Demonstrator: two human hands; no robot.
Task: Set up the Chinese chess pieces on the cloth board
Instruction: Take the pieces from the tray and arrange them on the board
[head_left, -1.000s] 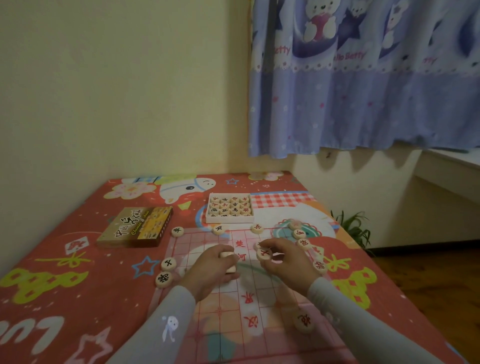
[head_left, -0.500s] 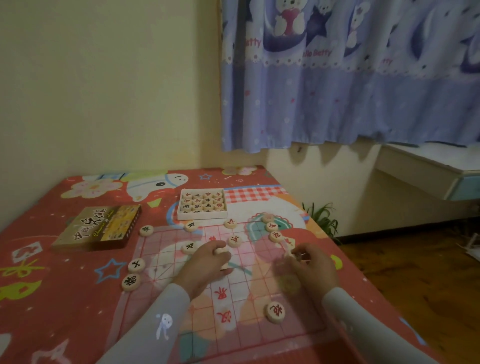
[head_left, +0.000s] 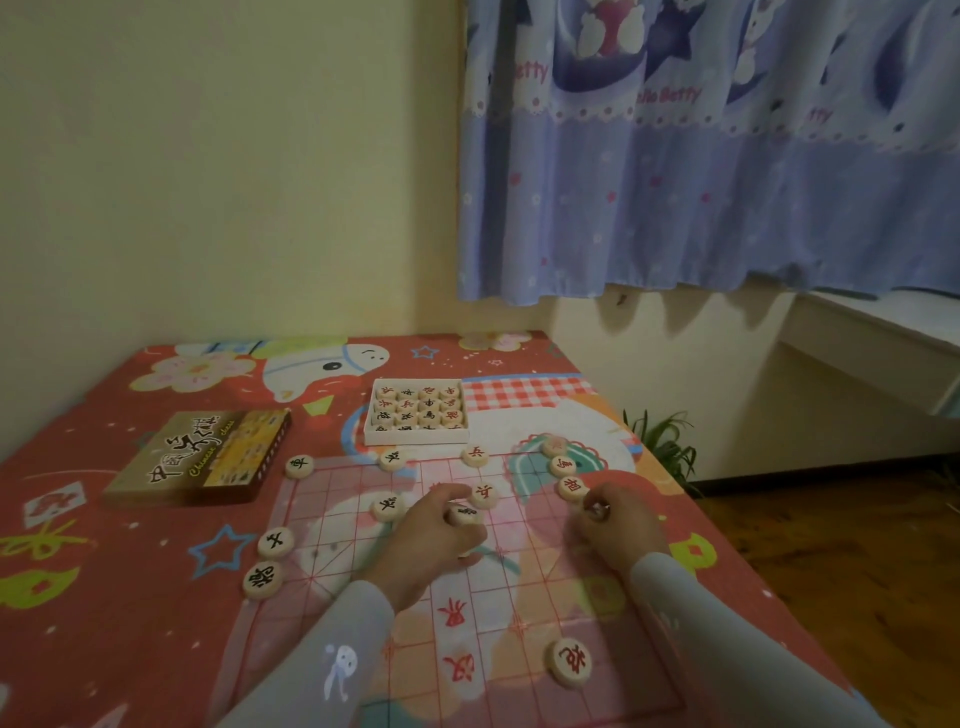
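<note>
A pale cloth board (head_left: 337, 519) with a red grid lies on the patterned red cover. Round wooden chess pieces stand on and around it: black ones along the left edge (head_left: 262, 580), red ones along the right edge (head_left: 571, 487), one red piece (head_left: 570, 662) near the front. My left hand (head_left: 439, 540) rests on the board's middle, its fingers closed on a black-marked piece (head_left: 465, 514). Over the board's right edge, my right hand (head_left: 618, 525) pinches a small piece (head_left: 597, 510). An open white box (head_left: 415, 434) behind the board holds several more pieces.
The game's brown lid (head_left: 200, 460) lies left of the board. The cover's right edge drops to a wooden floor (head_left: 841, 566) with a small green plant (head_left: 662, 441). A blue curtain (head_left: 701, 182) hangs behind, with a white shelf (head_left: 878, 332) at the right.
My right hand has moved from the board's middle to its right edge, holding a piece. My left hand stays at the middle on its piece. The view has swung to the right.
</note>
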